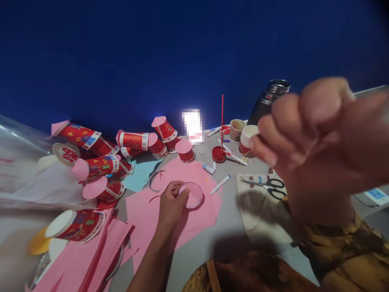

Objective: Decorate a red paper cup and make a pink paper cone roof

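My left hand [173,202] pinches a round pink disc with a thin purple rim [194,195], the thumb lying on its near left edge. This disc is above a large sheet of pink paper [182,225] on the grey table. My right hand [316,134] is raised close to the camera at the right, with its fingers curled into a fist. It looks slightly blurred, and nothing shows sticking out of it. Below and left of that fist, black-handled scissors [267,185] lie on a pale cloth [252,215]. A blue-capped white marker [220,185] rests by the pink sheet.
Several red paper cups with pink paper pieces [133,140] lie at the left, near clear plastic [27,170] and pink paper strips [82,251]. Farther back are a red pot [219,155] with an upright stick, stacked cups [247,140] and a dark thermos [264,105].
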Tool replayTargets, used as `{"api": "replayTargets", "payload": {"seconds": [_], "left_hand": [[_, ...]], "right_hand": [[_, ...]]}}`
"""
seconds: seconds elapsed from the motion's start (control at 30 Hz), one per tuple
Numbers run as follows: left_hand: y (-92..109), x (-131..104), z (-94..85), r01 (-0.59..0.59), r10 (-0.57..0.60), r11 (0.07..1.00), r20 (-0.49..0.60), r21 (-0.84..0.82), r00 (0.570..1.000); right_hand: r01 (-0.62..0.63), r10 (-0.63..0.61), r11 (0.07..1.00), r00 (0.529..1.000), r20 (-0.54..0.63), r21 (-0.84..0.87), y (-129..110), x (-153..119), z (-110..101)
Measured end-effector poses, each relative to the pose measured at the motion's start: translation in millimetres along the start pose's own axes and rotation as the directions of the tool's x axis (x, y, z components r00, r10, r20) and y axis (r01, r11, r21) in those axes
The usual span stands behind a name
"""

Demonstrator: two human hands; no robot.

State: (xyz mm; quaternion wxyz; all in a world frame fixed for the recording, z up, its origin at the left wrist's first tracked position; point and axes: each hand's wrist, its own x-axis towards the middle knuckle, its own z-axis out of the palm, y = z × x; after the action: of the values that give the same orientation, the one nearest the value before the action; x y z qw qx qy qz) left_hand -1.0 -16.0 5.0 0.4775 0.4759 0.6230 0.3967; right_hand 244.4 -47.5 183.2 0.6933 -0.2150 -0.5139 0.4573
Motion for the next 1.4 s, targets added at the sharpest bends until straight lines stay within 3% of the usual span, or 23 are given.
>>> {"api": "replayTargets", "payload": {"seconds": [0.03,0.07,0.13,0.2,0.27,0.33,0.43,0.53,0.6,0.67,0.7,0.83,1.1,1.3,1.33,1.4], "left_hand": [[-1.0,-0.6,-0.2,-0.013,0.013,1.000,-0.019,0.012,1.000],[-1.9,-1.5,-0.8,-0.025,0.026,0.999,-0.037,0.026,0.999],[-3.2,-3.8,-2.2,-0.048,0.052,0.997,-0.058,0.061,0.997],[-3.6,-6.0,-3.6,-0.068,0.074,0.992,-0.052,0.105,0.996],[-3.2,-7.8,-4.6,-0.085,0.090,0.985,-0.031,0.147,0.995],[-2.7,-9.3,-5.4,-0.102,0.106,0.979,-0.015,0.176,0.994],[-3.0,-10.2,-6.3,-0.110,0.113,0.973,-0.001,0.203,0.994],[-4.3,-9.4,-6.5,-0.098,0.100,0.971,0.001,0.217,0.995],[-5.1,-8.7,-5.9,-0.095,0.098,0.972,-0.005,0.215,0.995],[-5.5,-8.2,-4.7,-0.094,0.097,0.973,-0.006,0.211,0.995],[-5.6,-8.1,-4.0,-0.092,0.095,0.974,-0.006,0.208,0.995],[-5.8,-7.8,-1.7,-0.085,0.093,0.978,-0.035,0.188,0.995],[-5.8,-6.7,-0.6,-0.070,0.078,0.991,-0.067,0.112,0.995],[-8.7,-3.3,-5.4,-0.047,0.049,0.999,-0.079,0.018,0.996],[-9.5,-2.4,-6.4,-0.041,0.040,0.999,-0.079,-0.006,0.996],[-10.9,-0.4,-8.4,-0.019,0.015,0.998,-0.067,-0.062,0.998]], "right_hand": [[-0.039,0.050,0.994,0.993,0.107,-0.098,-2.4,-2.5,6.1],[-0.001,0.044,0.983,0.972,0.231,-0.184,-5.1,-6.1,12.8],[0.023,0.104,0.940,0.930,0.352,-0.340,-11.2,-14.0,27.8],[0.140,-0.012,0.896,0.956,0.293,-0.421,-16.0,-19.4,41.3],[0.235,-0.110,0.882,0.945,0.307,-0.409,-16.3,-21.6,46.1],[0.233,-0.070,0.870,0.930,0.360,-0.435,-10.0,-21.9,37.6],[0.216,0.052,0.792,0.908,0.415,-0.571,13.7,-19.0,5.6],[0.183,0.257,0.538,0.894,0.367,-0.823,54.7,-11.0,-29.0],[0.125,0.438,0.212,0.874,0.209,-0.969,86.5,-6.5,-44.0],[0.111,0.576,-0.120,0.817,0.022,-0.987,115.2,-6.3,-50.2],[0.122,0.602,-0.149,0.799,0.008,-0.981,126.9,-7.9,-50.2],[0.166,0.638,-0.173,0.770,0.018,-0.971,156.3,-18.7,-40.3],[0.166,0.662,-0.222,0.749,-0.023,-0.961,184.8,-27.2,-35.8],[0.060,0.555,-0.248,0.827,-0.091,-0.967,149.6,-23.0,-35.3],[0.028,0.521,-0.221,0.849,-0.094,-0.975,141.1,-22.5,-38.7],[-0.111,0.441,-0.009,0.891,-0.104,-0.994,127.3,-23.7,-49.5]]}}
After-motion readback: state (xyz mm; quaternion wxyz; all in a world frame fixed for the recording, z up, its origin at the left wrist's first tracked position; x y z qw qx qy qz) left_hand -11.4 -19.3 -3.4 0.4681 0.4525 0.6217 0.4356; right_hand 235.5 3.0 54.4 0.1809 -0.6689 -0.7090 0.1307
